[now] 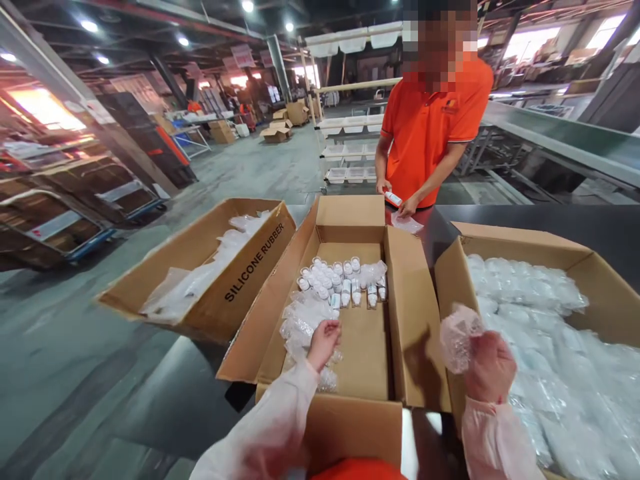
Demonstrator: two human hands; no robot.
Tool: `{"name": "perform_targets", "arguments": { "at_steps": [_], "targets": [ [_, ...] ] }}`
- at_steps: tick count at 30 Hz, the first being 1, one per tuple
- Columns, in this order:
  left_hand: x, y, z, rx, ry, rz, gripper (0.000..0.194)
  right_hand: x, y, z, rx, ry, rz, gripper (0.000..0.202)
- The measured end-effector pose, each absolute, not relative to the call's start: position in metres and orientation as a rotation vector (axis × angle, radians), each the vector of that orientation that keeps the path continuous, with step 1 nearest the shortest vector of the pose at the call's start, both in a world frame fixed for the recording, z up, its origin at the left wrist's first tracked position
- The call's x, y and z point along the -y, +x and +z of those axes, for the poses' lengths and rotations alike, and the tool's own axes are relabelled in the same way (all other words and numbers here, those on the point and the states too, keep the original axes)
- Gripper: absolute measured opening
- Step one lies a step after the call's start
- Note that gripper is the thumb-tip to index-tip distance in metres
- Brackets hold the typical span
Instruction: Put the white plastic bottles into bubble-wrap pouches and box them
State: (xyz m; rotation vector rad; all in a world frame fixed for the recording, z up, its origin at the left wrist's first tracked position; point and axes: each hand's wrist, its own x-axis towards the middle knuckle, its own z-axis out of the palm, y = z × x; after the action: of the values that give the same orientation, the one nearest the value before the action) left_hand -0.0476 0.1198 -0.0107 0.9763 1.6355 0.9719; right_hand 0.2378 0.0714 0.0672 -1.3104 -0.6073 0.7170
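Note:
My left hand is inside the middle cardboard box, its fingers curled together next to a bubble wrap pile. Whatever it may pinch is hidden. Just beyond those fingers stand and lie several small white bottles with blue-green print, some with clear wrap over them. My right hand is closed on a crumpled clear bubble wrap bag, held up between the middle box and the right box. Rows of bubble-wrapped items fill much of that right box.
To the left, a carton marked SILICONE RUBBER holds clear plastic wrap. Across the dark table, a co-worker in an orange shirt handles a small white-and-orange item and a clear bag. A tray rack stands behind.

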Motion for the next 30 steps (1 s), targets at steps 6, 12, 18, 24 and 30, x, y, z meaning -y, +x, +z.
{"name": "perform_targets", "arguments": {
  "at_steps": [6,12,18,24,30],
  "targets": [
    [-0.220,-0.058,-0.014,-2.035,1.222,1.059,0.040,-0.070,0.224,0.038,1.631,-1.639,0.786,0.032],
    [-0.211,-0.076,-0.018,-2.061,1.352,0.961,0.031,-0.032,0.209,-0.016,1.536,-1.770,0.901,0.036],
    [-0.119,-0.059,0.017,-1.459,1.041,1.085,0.046,-0.026,0.199,-0.029,1.270,-1.712,1.087,0.034],
    [-0.045,-0.004,0.010,-1.122,0.798,0.941,0.051,-0.038,0.195,-0.047,1.165,-1.711,1.073,0.053],
    [-0.033,-0.005,-0.006,-1.179,1.489,0.861,0.027,-0.024,0.193,-0.026,1.091,-1.726,0.742,0.051]
  ]
}}
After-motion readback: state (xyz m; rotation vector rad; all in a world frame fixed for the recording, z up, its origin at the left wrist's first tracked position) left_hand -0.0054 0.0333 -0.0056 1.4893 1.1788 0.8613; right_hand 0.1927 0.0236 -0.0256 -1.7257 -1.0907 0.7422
